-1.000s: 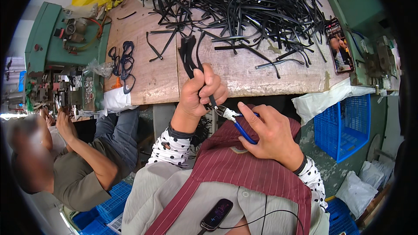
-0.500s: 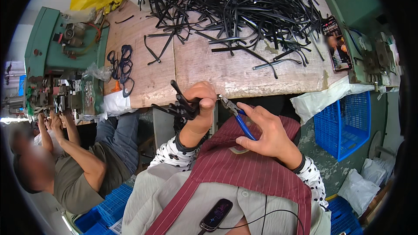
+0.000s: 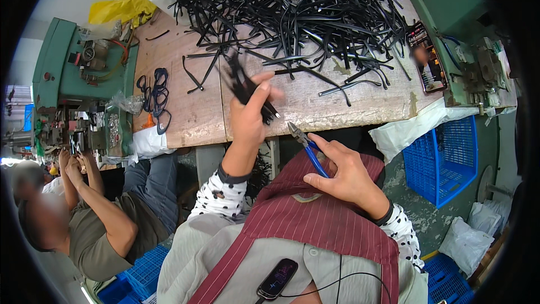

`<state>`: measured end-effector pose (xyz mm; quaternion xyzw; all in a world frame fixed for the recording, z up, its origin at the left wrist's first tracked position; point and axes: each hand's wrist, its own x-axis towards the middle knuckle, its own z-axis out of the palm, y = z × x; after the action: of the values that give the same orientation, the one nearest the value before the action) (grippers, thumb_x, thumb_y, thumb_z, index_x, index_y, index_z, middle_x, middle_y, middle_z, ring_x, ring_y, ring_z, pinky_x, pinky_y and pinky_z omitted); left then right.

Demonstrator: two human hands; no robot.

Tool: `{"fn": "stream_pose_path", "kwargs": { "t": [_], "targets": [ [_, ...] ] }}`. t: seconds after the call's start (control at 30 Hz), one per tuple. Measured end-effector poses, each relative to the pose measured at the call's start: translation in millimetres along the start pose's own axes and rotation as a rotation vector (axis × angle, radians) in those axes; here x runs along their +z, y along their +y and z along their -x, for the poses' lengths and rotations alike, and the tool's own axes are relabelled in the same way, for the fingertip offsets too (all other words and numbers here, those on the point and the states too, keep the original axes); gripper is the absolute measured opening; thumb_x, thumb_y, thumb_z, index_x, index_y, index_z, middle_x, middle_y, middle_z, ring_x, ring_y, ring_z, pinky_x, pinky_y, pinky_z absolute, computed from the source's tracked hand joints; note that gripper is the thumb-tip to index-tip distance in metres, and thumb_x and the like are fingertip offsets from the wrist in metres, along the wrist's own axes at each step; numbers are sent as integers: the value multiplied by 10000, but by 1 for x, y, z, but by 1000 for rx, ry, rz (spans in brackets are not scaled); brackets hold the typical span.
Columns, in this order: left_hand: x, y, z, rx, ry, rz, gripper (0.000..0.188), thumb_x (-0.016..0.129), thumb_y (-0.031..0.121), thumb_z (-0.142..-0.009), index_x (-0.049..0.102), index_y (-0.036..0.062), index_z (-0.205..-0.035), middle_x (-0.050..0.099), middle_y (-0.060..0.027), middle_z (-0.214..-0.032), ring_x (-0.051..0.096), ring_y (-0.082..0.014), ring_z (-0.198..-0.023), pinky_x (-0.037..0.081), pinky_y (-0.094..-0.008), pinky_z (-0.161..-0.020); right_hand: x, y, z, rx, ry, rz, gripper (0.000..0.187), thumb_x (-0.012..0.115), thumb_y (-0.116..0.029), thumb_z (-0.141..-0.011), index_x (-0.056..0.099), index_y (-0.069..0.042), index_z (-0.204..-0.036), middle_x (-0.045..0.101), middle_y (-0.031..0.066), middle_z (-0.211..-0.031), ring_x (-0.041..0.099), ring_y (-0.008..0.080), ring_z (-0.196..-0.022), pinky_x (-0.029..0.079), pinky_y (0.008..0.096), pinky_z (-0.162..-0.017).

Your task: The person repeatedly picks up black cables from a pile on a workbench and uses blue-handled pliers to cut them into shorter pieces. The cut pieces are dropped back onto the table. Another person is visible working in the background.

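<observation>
A bunch of black eyeglass temples (image 3: 241,83), partly blurred, is gripped in my left hand (image 3: 247,119) over the table's front edge. Its fingers are closed round the bunch, and the lower ends stick out below them. In my right hand (image 3: 350,179) I hold cutting pliers (image 3: 315,159) with blue handles, their metal jaws pointing up and left, apart from the temples. Beyond both hands a large heap of black eyeglass temples (image 3: 304,19) covers the far part of the wooden table (image 3: 197,118).
Dark eyeglass frames (image 3: 161,93) lie at the table's left, near a green machine (image 3: 59,62). A phone (image 3: 426,59) leans at the right beside another green machine (image 3: 467,0). A blue crate (image 3: 419,163) stands lower right. Another person (image 3: 107,219) sits at the left.
My left hand has moved up and away over the tabletop, and its bunch has swung from pointing left to pointing upward. It has parted from the pliers; my right hand has hardly moved.
</observation>
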<state>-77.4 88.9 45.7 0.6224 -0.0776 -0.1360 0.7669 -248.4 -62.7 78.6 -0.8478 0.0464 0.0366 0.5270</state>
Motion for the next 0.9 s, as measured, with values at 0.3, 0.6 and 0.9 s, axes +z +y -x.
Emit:
{"fn": "stream_pose_path", "kwargs": {
  "t": [0.3, 0.6, 0.9],
  "targets": [
    [29, -26, -81, 600, 1, -1407, 250, 653, 15, -718, 676, 128, -940, 559, -99, -853, 626, -316, -784, 504, -422, -682, 12, 8, 8, -89, 65, 12, 821, 844, -285, -674, 505, -74, -1392, 581, 129, -892, 600, 265, -763, 503, 349, -718],
    [-27, 13, -36, -128, -261, -411, 206, 622, 244, -945, 566, 54, -1001, 559, -48, -766, 523, -162, -574, 454, -339, -573, 8, 11, 2, -108, 129, 69, 802, 834, -296, -671, 517, -76, -1374, 597, 115, -907, 638, 283, -804, 530, 382, -724],
    [-32, 10, -1, -574, -639, 911, 382, 383, 441, -1043, 480, 80, -966, 465, 20, -733, 394, -36, -509, 359, -210, -474, 4, -3, -9, -377, 219, 405, 832, 828, -239, -601, 528, -106, -1366, 547, 96, -978, 557, 261, -798, 495, 372, -648]
  ]
}}
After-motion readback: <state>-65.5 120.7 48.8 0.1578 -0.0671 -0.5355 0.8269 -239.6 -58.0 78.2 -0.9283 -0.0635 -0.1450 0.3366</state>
